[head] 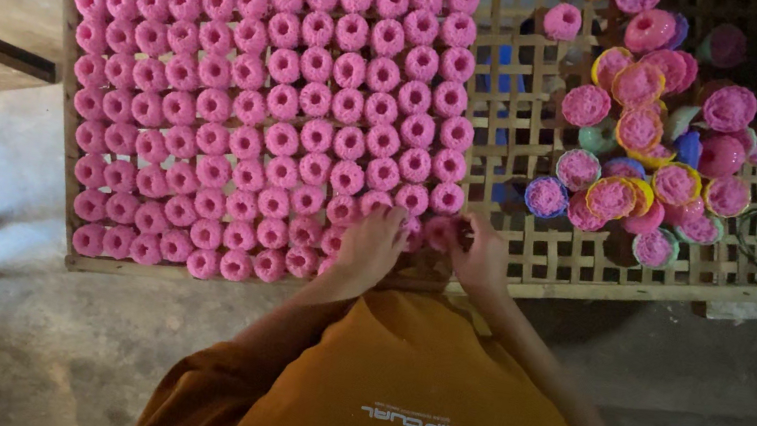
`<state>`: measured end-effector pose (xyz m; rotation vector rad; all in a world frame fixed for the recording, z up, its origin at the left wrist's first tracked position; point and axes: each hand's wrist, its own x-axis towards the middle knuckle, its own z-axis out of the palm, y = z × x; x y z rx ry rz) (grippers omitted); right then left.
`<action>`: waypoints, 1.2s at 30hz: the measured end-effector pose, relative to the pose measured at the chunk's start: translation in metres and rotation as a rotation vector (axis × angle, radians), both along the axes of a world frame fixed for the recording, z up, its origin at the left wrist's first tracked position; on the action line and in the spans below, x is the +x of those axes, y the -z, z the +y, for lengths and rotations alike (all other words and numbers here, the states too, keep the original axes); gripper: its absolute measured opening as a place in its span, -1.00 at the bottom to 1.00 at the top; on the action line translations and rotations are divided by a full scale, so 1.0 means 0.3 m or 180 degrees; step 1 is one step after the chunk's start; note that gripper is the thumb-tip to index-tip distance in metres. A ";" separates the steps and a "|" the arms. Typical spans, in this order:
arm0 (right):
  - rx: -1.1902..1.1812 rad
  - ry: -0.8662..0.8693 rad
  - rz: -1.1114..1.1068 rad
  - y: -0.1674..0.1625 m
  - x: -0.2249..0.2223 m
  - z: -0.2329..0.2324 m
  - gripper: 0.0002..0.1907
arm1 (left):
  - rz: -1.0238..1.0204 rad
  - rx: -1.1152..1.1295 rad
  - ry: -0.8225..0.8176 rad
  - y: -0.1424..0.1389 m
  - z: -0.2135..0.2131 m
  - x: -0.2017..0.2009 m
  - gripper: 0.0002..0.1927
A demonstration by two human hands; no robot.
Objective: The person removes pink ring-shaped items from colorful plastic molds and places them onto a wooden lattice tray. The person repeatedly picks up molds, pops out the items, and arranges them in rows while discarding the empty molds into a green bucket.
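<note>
Pink cakes (285, 97) fill a woven bamboo tray (524, 125) in tight rows. At its near edge both wrists bend downward: the left hand (372, 242) rests curled among the last row, the right hand (478, 254) has its fingers pinched on one pink cake (442, 230). Beyond the right fingers, cakes sit heaped in coloured plastic moulds (652, 145).

We're in a home food workshop: rows of pink cakes (266, 94) on a bamboo rack (593, 262), bare concrete floor (26, 329).
</note>
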<state>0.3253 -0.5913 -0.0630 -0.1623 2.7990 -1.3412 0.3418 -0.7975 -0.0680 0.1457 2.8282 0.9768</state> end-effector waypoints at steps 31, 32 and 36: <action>-0.0949 -0.0476 0.0552 -0.076 -0.634 0.101 -0.81 | 0.0692 0.0558 -0.1013 -0.161 -0.158 0.040 -0.80; -0.0728 -0.0709 0.0406 -0.078 -0.521 0.095 -0.76 | 0.0643 0.0581 -0.0995 -0.164 -0.160 0.055 -0.81; -0.0312 -0.1282 -0.0847 -0.080 -0.104 0.048 -0.67 | 0.0322 0.0447 -0.0484 -0.147 -0.147 0.104 -0.74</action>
